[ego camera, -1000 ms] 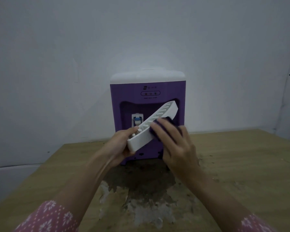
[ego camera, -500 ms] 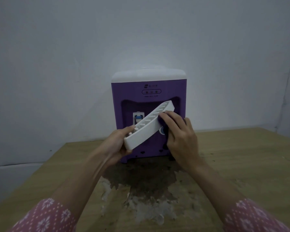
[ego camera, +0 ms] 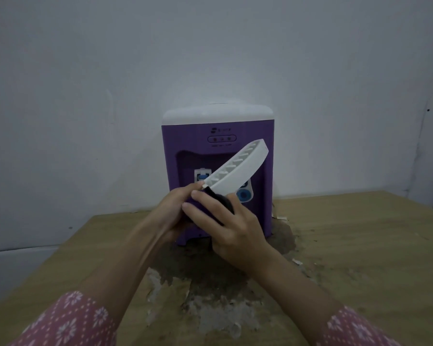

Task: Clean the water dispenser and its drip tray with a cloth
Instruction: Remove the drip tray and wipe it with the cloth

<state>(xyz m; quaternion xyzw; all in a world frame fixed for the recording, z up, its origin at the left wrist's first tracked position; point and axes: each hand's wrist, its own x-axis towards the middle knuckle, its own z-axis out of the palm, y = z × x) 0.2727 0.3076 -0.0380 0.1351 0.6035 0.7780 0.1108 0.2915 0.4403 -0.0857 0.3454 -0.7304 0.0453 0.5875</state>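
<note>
The white drip tray (ego camera: 238, 171) is held in the air in front of the purple water dispenser (ego camera: 216, 136), its long axis slanting from near-left up to far-right, slotted face turned up and left. The left hand (ego camera: 171, 216) grips its lower end. The right hand (ego camera: 225, 226) presses a dark cloth (ego camera: 223, 199) against the tray's underside there. The dispenser stands on a worn wooden table (ego camera: 360, 245), its taps partly hidden by the tray.

White drip tray (ego camera: 238, 171) tilted before purple dispenser (ego camera: 185, 143); dark cloth (ego camera: 223, 201), seemingly, beneath.
</note>
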